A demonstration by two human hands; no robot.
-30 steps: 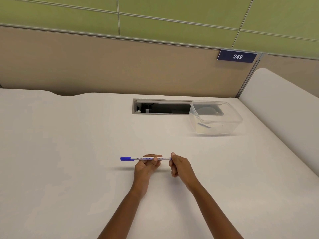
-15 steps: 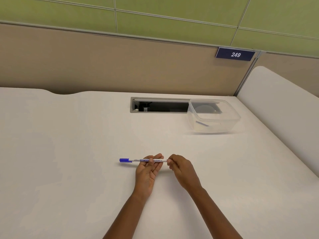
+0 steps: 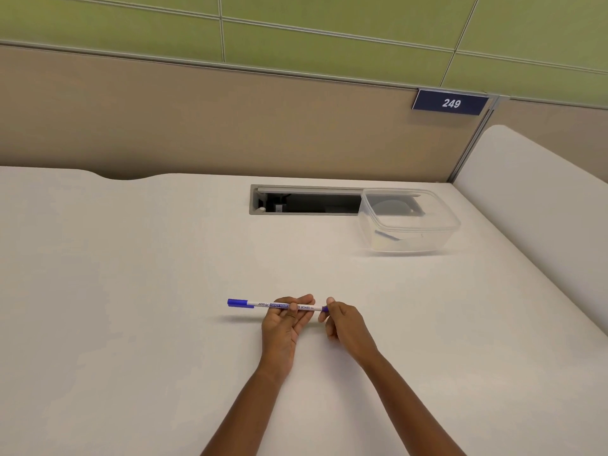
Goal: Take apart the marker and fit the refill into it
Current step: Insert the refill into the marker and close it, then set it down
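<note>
From the head camera, both forearms reached forward over the white desk, holding the whiteboard marker level above it, well nearer the person than the clear plastic container and to its left. The left hand cradled the barrel across nearly straight fingers, with the thumb pressing it down. The right hand, fingers curled, pinched the marker's blue right end, and the blue cap pointed left.

The marker is white, with a blue cap, a blue tip at the other end and a blue band with white letters. The desk is white. The wall panel is tan and the tiles above it are green. The sign is dark blue with white numbers. The plastic box is see-through.
</note>
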